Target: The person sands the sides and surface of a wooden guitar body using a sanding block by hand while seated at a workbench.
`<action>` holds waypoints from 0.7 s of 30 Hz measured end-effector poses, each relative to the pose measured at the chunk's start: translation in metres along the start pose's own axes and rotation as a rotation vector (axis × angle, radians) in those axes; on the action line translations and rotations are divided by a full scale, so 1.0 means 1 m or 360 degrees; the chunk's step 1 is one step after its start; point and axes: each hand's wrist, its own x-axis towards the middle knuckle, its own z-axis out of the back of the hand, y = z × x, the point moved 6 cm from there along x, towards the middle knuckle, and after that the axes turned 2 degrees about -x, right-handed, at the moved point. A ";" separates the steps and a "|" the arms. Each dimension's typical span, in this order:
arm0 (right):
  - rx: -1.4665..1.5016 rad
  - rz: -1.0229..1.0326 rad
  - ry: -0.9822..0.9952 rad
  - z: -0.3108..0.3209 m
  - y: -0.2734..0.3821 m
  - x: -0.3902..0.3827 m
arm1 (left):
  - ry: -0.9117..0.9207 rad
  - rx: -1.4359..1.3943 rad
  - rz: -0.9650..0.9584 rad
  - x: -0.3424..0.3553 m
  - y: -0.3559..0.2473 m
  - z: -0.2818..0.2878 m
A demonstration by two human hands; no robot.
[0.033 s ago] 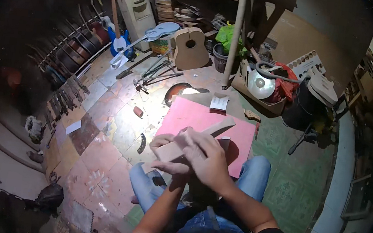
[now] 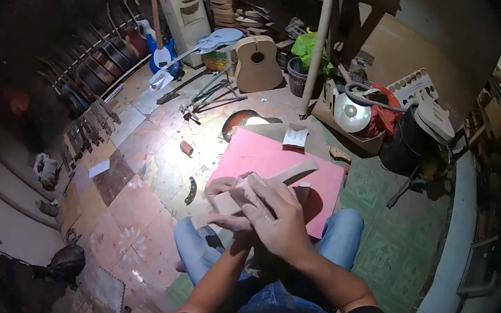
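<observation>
A pale, bare wooden piece [image 2: 296, 171], long and narrow at its far end, lies slantwise in front of me over my lap. My left hand [image 2: 231, 222] wraps round its near end from the left and below, the thumb along the near side. On top, my right hand [image 2: 277, 217] is closed, its fingers pressed down against the wood. Something flat and greyish shows under those fingers; its kind I cannot make out. Beneath the far end is a pink board [image 2: 252, 152], with a small pale block [image 2: 302, 192] standing near my right wrist.
Past the board lie a sunburst guitar body [image 2: 237, 122], a white paper-topped box [image 2: 294, 138] and a small wooden offcut [image 2: 339, 154]. An acoustic guitar body [image 2: 257, 73], a pole [image 2: 319, 46] and a black bucket [image 2: 400, 147] stand farther off. A dark curved piece [image 2: 191, 191] lies on the tiles.
My right hand has slid slightly toward me along the wood, and its fingers now cover more of the near end. The left hand keeps its hold.
</observation>
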 end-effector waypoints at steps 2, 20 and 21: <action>0.0122 -0.0218 -0.0012 -0.002 -0.033 -0.005 | 0.0200 0.0104 0.0182 -0.006 -0.001 -0.012; -0.0313 0.0232 0.0159 0.015 0.032 0.016 | 0.0767 0.0421 0.0116 -0.011 0.026 -0.040; -0.0313 0.0182 0.0120 0.020 0.024 0.020 | 0.0759 0.0430 0.0100 -0.010 0.029 -0.043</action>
